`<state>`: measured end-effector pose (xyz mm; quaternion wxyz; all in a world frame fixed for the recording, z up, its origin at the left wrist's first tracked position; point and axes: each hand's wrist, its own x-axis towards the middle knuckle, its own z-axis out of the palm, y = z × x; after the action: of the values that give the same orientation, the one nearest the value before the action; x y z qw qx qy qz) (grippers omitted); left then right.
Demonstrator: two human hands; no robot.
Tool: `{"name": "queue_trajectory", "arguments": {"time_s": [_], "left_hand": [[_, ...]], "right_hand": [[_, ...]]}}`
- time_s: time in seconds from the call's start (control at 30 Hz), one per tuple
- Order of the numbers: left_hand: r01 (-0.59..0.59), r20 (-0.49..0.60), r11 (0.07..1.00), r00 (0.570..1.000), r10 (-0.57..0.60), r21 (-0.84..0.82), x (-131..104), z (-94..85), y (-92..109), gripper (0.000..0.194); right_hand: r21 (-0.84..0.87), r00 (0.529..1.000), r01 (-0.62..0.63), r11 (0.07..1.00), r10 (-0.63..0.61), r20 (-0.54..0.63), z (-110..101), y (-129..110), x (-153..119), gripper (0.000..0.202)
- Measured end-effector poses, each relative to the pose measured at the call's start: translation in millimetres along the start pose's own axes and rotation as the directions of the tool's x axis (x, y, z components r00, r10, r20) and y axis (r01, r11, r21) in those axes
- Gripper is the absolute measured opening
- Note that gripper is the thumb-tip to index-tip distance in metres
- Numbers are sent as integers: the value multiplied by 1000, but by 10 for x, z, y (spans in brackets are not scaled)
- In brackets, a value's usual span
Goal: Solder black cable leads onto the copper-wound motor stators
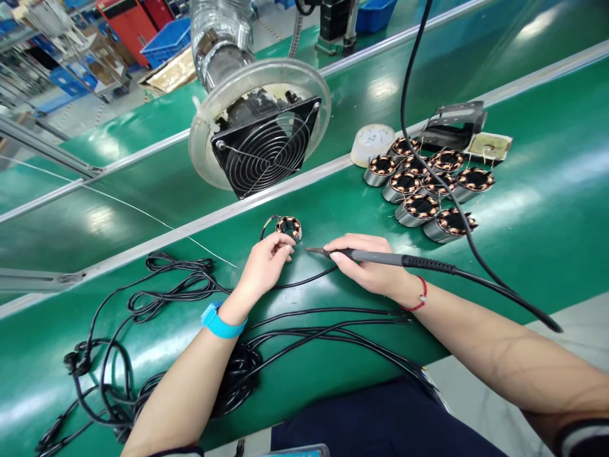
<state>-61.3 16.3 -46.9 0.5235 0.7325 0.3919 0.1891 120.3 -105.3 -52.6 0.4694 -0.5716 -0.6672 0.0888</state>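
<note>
As the right hand [365, 261] grasps one soldering iron [380, 257], the left hand [267, 263] curls at one copper-wound stator [297, 230].

Whether the left grips it cannot be told. Stator and hands occupy the glossy green bench [333, 216]; beyond, rightward, nine visible spare stators [417, 209] cluster beside one tape roll [373, 145]; farther, one fan [271, 162], then blue bins [167, 43].

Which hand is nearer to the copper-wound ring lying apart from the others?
Left. The left hand is at the near edge of the ring; the right hand is farther, to its right, holding a soldering iron.
</note>
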Motion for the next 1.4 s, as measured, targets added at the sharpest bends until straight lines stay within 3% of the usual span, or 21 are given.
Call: {"name": "queue_trajectory", "arguments": {"time_s": [0.17,0.4,0.5,0.6,0.67,0.73,0.83,0.97,1.1,1.2,1.3,1.4], "left_hand": [[-117,-86,982,988,131,150,98,26,-67,14],[-107,-145,987,982,124,120,100,-8,-98,16],[-59,-135,962,986,98,267,46,-52,-91,24],[-7,-142,880,986,84,474,3,-113,-77,16],[-7,-145,820,983,109,572,-10,-144,-75,8],[-37,-128,790,981,145,613,-13,-152,-82,15],[-159,-46,815,974,221,557,-12,-101,-100,23],[-326,59,828,939,338,455,-4,37,-131,28],[-346,72,829,934,351,440,24,110,-155,30],[-377,78,815,920,383,439,27,97,-147,28],[-337,26,859,935,355,385,-16,69,-103,30],[-140,10,962,990,142,236,-93,67,-26,36]], "right_hand": [[4,1000,31,1000,-31,6,9,0,-2,15],[-5,998,19,1000,-19,59,52,-1,-19,15],[-1,999,27,1000,-27,32,37,-11,-15,15],[-32,999,50,998,-50,-2,-19,-19,17,15],[-109,997,77,991,-78,-12,-95,-26,50,16],[-274,995,103,956,-104,12,-209,-44,74,20],[-535,991,127,836,-81,109,-445,-102,45,27],[-619,974,135,774,12,227,-809,-189,-139,33],[-671,958,137,729,76,278,-1084,-121,-309,32],[-730,957,108,675,128,261,-1151,52,-317,32],[-815,944,105,570,201,263,-1119,218,-246,28],[-862,933,122,491,240,269,-1048,283,-164,27]]}}
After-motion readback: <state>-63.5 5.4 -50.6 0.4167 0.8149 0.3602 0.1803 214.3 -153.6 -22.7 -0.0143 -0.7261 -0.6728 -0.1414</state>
